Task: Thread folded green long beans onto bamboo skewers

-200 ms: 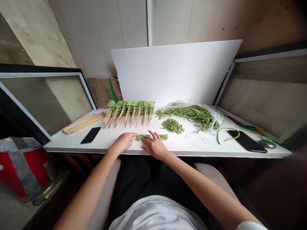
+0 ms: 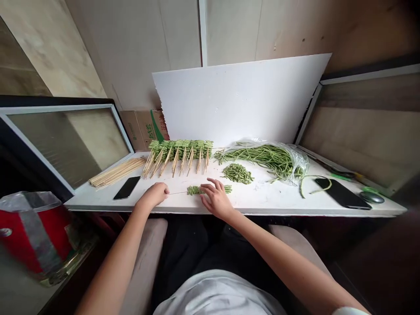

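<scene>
My left hand (image 2: 154, 194) is closed around the left end of a thin bamboo skewer (image 2: 177, 193) that lies level near the table's front edge. To the right of it, a row of short cut green bean pieces (image 2: 194, 190) stands side by side at the skewer's other end. My right hand (image 2: 218, 199) rests over the middle of this row with its fingers spread, hiding part of it. More bean pieces show beyond the right fingers. Just behind my right hand lies a pile of loose cut bean pieces (image 2: 238, 173).
Stacked bean skewers (image 2: 181, 149) line the back, sticks toward me. Bare skewers (image 2: 117, 172) and a phone (image 2: 127, 188) lie left. Long beans (image 2: 265, 158) in a clear bag lie back right, near a dark phone (image 2: 343, 193) and a mouse (image 2: 372, 196).
My left hand has moved left, away from the bean row, and more of the skewer shows between them. My right hand has stayed over the row.
</scene>
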Motion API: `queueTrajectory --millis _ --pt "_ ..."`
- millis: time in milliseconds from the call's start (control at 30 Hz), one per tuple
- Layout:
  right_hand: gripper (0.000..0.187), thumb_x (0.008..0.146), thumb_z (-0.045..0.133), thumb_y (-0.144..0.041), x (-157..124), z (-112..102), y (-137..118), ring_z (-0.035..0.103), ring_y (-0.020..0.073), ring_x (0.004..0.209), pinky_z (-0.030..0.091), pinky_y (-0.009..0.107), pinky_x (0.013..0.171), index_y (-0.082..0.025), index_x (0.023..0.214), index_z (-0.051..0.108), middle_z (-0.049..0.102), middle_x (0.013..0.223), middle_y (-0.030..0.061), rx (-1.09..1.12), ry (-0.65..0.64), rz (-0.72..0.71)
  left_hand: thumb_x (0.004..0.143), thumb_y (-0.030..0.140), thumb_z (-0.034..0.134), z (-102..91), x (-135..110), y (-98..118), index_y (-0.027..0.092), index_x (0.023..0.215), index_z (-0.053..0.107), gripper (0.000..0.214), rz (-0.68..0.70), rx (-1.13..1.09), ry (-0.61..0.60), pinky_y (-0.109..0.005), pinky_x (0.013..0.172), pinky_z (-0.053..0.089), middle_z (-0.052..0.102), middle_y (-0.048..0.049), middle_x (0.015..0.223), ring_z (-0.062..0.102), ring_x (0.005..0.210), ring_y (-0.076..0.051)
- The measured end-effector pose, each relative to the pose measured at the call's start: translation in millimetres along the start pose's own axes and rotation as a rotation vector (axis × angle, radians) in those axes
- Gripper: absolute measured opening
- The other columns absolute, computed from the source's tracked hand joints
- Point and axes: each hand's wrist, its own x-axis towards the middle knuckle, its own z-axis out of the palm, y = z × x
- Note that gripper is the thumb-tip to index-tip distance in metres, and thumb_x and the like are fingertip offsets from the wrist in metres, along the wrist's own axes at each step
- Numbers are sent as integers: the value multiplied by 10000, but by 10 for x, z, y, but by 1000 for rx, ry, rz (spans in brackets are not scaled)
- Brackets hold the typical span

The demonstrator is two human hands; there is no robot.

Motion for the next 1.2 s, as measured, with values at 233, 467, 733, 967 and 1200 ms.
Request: queueTrajectory --millis 233,467,733,967,1200 --pt "220 1008 579 -191 -3 -46 15 533 356 1326 438 562 1080 -259 1158 725 745 1189 91 105 128 45 846 118 629 -54 -54 -7 169 838 700 88 -79 -44 -69 -285 778 454 742 -98 970 662 865 -228" --pt "195 1015 545 -225 30 -78 56 598 311 1126 446 514 1036 -258 1045 735 752 1062 78 274 252 150 887 238 596 -169 -88 -105 190 947 720 145 -123 -148 -184 -301 767 446 748 -91 986 653 879 -252" --pt "241 906 530 -221 49 -36 254 610 306 1074 468 468 951 -249 859 765 767 1010 77 498 270 428 824 365 639 -350 -139 -150 191 956 760 249 -40 -373 -343 -288 684 438 671 -43 773 588 717 -213" --pt "233 886 538 -266 41 -10 308 626 299 1056 461 455 941 -253 783 746 759 977 77 564 366 510 858 490 678 -285 -170 -344 169 1029 641 365 46 -701 -513 -284 651 421 692 -48 770 596 646 -168" --pt "249 895 528 -247 48 -29 266 616 286 1007 445 451 939 -250 769 743 756 936 71 531 370 469 860 519 774 -164 -131 -524 159 1110 590 475 98 -996 -523 -281 620 401 720 -71 844 635 658 -159"
